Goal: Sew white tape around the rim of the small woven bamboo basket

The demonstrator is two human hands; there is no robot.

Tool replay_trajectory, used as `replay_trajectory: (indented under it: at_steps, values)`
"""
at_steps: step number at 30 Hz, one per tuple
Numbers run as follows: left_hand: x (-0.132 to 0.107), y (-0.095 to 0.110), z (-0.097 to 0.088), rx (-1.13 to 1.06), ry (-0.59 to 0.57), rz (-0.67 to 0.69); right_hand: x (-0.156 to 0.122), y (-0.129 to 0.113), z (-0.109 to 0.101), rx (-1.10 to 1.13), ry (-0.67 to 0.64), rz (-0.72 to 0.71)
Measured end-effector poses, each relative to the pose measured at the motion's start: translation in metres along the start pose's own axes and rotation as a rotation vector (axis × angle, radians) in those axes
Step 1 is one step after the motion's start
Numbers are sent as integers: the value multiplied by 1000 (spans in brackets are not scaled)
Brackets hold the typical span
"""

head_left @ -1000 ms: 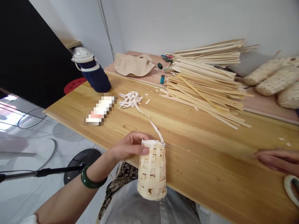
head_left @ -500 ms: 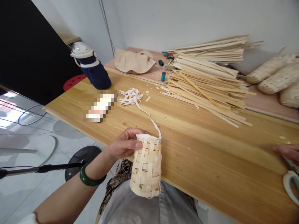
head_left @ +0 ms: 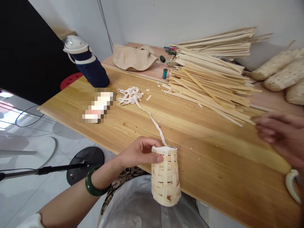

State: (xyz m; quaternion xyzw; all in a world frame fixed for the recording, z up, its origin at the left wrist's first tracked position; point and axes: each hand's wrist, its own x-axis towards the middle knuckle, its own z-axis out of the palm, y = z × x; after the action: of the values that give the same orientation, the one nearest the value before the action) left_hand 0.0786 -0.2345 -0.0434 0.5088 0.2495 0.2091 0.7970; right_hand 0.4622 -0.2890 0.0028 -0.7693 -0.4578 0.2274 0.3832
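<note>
My left hand point(head_left: 148, 153) grips a small woven basket point(head_left: 165, 180) at its rim, thumb outside and fingers behind. The basket is upright, made of pale flat strips, and hangs over my lap at the table's front edge. White tape point(head_left: 155, 123) lines its rim and trails back to a loose heap point(head_left: 130, 95) on the table. Over at the right, my right hand point(head_left: 280, 134) is raised above the table, its fingers pinched together and blurred. What they hold is too small to make out. A faint thread-like line shows between the basket and that hand.
A pale scissors handle point(head_left: 293, 186) lies at the right. Behind are bundles of flat strips point(head_left: 211, 79), a teal thread spool point(head_left: 165, 73), a beige cloth item point(head_left: 134, 58) and woven pieces point(head_left: 282, 74). A blue bottle point(head_left: 91, 69) and a blurred-out phone-like object point(head_left: 98, 107) stand left.
My right hand has come up and inward from the right edge, away from the scissors. The basket, in my left hand, has shifted slightly right and down in the view.
</note>
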Motion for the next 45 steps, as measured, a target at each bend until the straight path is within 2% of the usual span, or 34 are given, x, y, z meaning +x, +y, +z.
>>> replay_trajectory:
  at_steps: [1,2,4,5,8,10,13,16,20,22,23,25,29,31,34,36,38,42,45]
  values:
    - [3,1,3,30,-11,9,-8,-15,15,134,-78,80]
    - [6,3,6,46,-21,17,-16,-29,30,167,-195,133]
    - [13,5,10,56,-28,26,-28,-50,55,117,-406,96]
    - [16,7,11,61,-29,26,-32,-56,63,27,-439,34]
    - [21,10,10,75,-15,11,-34,-62,74,-322,-423,-200]
    - [22,11,9,65,-7,-18,-32,-59,75,-492,-439,-283]
    - [22,12,9,29,20,-57,-29,-53,75,-547,-497,-288]
    - [23,12,10,-4,41,-74,-28,-50,75,-569,-461,-293]
    - [24,12,10,3,39,-82,-25,-47,72,-902,-321,-245]
    - [25,13,10,7,38,-78,-23,-46,70,-977,-319,-198]
    - [25,13,10,6,37,-76,-23,-45,69,-946,-336,-186]
    - [24,13,10,4,39,-66,-24,-46,71,-732,-364,-200]
    - [25,12,12,14,31,-57,-38,-51,91,12,-408,-169]
    - [25,11,12,10,26,-75,-47,-55,102,240,-471,-110]
    - [27,9,12,-11,19,-97,-55,-54,111,362,-688,-49]
    - [28,9,12,-16,-2,-81,-56,-51,110,425,-895,26]
    - [30,9,12,-17,-35,-56,-56,-47,107,480,-1022,100]
    - [31,14,15,43,-75,-53,-59,-45,101,501,-1022,172]
    - [31,23,16,162,-25,-32,-62,-47,99,505,-1039,196]
